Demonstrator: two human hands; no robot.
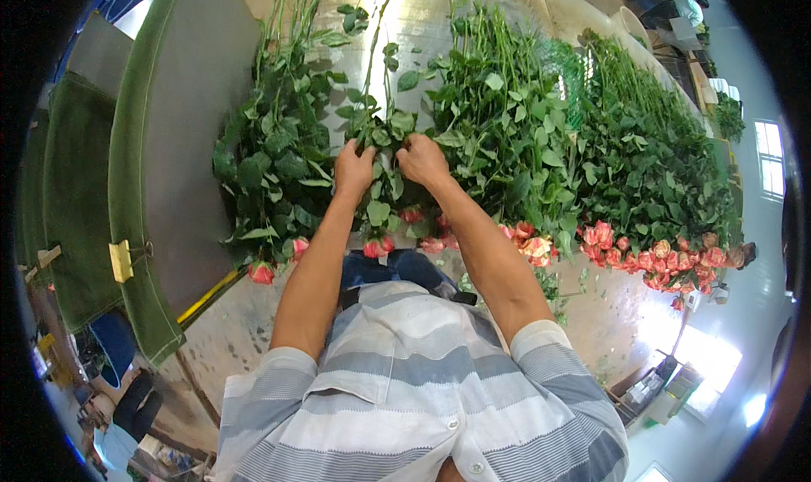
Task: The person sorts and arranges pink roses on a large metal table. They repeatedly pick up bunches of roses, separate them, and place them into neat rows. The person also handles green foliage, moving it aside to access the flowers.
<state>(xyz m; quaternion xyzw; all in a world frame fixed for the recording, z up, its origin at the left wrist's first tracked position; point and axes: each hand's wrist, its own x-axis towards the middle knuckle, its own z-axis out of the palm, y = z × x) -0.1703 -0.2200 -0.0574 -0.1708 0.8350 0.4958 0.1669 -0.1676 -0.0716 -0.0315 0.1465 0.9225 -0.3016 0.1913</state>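
Note:
Long-stemmed roses lie on a shiny metal table, their stems away from me and coral-pink blooms along the near edge. My left hand [355,168] pinches the leafy stem of a rose [375,247] at the middle. To its right, my right hand [423,160] is curled among leaves beside the same stem; whether it grips anything is hidden. A loose pile of roses [279,127] lies to the left, a bigger pile [500,121] close to the right hand, and a dense bunch of roses [652,165] farther right, beyond green netting [569,83].
A grey upright panel [190,127] edged with green cloth [130,165] and a yellow clip [120,261] stands at the left. Cut leaves litter the floor [589,298]. Other people are at the far upper right [687,10] and lower left [117,441].

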